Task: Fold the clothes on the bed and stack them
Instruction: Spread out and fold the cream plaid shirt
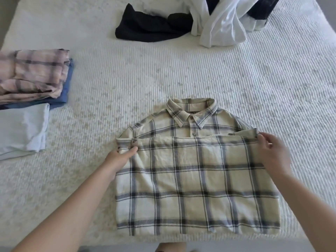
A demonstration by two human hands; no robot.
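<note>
A cream plaid shirt (196, 179) with dark blue checks lies on the white bed (163, 73), collar pointing away from me. Its lower half is folded up over the chest, the folded edge sitting just below the collar. My left hand (123, 157) pinches the left corner of that folded edge. My right hand (272, 153) pinches the right corner. At the left stands a stack of folded clothes (34, 79): a pink plaid piece on top, a blue one under it and a pale blue one (23, 128) nearest me.
At the far side of the bed lie unfolded clothes: a black garment (149, 26), a white shirt (221, 24) and a dark item (261, 8) behind it. The bed's near edge runs just below the plaid shirt.
</note>
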